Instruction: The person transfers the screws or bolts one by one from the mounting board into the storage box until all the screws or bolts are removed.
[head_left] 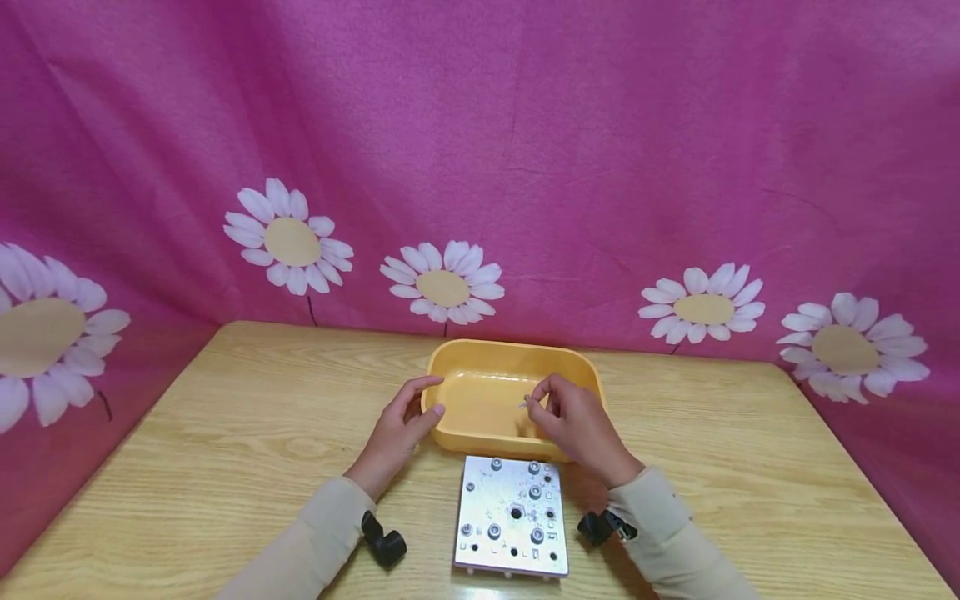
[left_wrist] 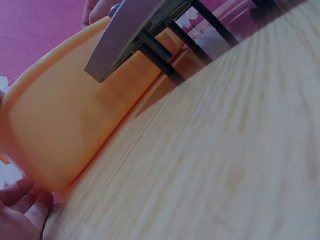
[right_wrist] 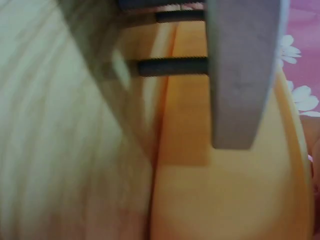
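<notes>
My right hand point(head_left: 585, 425) pinches a small metal piece point(head_left: 524, 404) between thumb and fingertips over the yellow plastic basin point(head_left: 517, 447); it is too small to tell its exact kind. At the basin's left end, my left hand point(head_left: 397, 429) holds the rim and wall with thumb and bent fingers. In the left wrist view some of its fingers point(left_wrist: 27, 202) touch the basin's outer base. A square metal plate point(head_left: 495, 496) is in front of the basin. Several socket-head screws point(head_left: 537, 536) stand in it, and threaded shanks point(right_wrist: 172, 66) stick out underneath in the right wrist view.
The wooden table point(head_left: 277, 417) extends to both sides of the basin. Behind it hangs a pink cloth point(head_left: 525, 167) printed with white flowers. Black wrist cameras point(head_left: 386, 542) sit near both cuffs, on either side of the plate.
</notes>
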